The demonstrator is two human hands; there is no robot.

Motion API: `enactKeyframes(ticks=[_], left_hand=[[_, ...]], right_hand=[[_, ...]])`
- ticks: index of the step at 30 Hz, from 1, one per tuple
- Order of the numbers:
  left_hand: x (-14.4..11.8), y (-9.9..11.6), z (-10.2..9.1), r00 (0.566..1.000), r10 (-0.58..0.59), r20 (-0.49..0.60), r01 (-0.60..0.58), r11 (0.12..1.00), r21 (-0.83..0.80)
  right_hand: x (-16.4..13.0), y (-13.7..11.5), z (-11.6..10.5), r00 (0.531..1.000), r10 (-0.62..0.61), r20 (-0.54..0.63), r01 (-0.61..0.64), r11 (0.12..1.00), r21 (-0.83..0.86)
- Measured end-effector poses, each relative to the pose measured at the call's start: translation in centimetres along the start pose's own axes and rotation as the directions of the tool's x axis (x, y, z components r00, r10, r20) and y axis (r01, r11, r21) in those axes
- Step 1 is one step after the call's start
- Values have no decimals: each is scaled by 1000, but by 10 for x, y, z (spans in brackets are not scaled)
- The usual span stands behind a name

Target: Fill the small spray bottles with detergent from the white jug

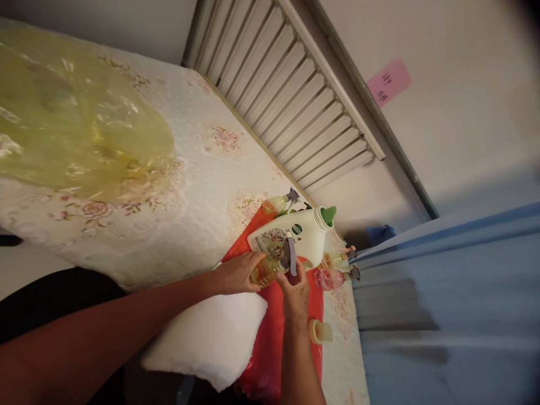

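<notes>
A small clear spray bottle point(264, 273) of yellowish liquid, with a grey spray head point(289, 256), is between my hands. My left hand point(240, 273) is wrapped round the bottle's body. At its neck and grey head, the fingers of my right hand point(295, 289) are closed, partly hidden from view. Just behind stands a large white jug point(310, 239) with a green spout and a printed label. Under these things lies a red plastic sheet point(274, 315). A folded white cloth point(215, 340) rests below my left forearm.
Another spray bottle point(276, 204) lies beyond the jug. To the right are a yellow bottle point(333, 259), a pink bottle point(331, 279) and a pale cap point(319, 332). A yellow plastic bag point(84, 118) covers the flowered tablecloth's left. A radiator point(287, 84) and blue curtain point(455, 292) border the table.
</notes>
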State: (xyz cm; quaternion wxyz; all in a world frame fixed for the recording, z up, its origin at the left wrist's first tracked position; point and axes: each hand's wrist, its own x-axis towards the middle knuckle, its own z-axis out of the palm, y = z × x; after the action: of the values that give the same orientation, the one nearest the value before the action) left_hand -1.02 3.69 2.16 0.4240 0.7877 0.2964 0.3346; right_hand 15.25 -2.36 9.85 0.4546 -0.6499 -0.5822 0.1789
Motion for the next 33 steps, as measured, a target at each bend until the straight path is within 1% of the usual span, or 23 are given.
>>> enactKeyframes(ticks=[2,3,5,9,12,16,21,24,29,31,33], left_hand=[[0,0,-1,1000,-4,7,4,1000,1],[0,0,-1,1000,-3,11,3,1000,1],[0,0,-1,1000,-5,14,5,1000,1],[-1,-1,0,1000,-9,3,9,1000,8],[0,-3,2,1000,6,3,-6,1000,-1],[0,-4,2,1000,16,-6,-16,1000,-22],[0,-4,2,1000,27,-8,-27,999,-23],[-1,-5,3,999,34,-15,-34,999,-11],[0,-6,5,999,37,-10,-37,999,6],[-1,-6,5,999,42,-8,-42,999,5],[-1,-5,5,999,42,-16,-42,999,10]], right_hand=[[1,-2,-6,996,26,87,-31,998,59],[2,-2,-8,993,42,110,-52,995,91],[4,-1,-10,992,51,118,-65,991,120],[3,4,-6,994,90,59,-98,984,150],[1,7,-4,995,95,8,-95,978,186],[-2,9,-3,995,102,-10,-98,976,195],[-4,10,-2,990,132,-46,-116,960,256],[-4,8,-2,990,133,-52,-117,963,242],[-4,6,-1,994,106,-15,-100,970,220],[-5,5,1,995,94,-35,-86,978,192],[-6,5,4,992,100,-79,-88,985,147]])
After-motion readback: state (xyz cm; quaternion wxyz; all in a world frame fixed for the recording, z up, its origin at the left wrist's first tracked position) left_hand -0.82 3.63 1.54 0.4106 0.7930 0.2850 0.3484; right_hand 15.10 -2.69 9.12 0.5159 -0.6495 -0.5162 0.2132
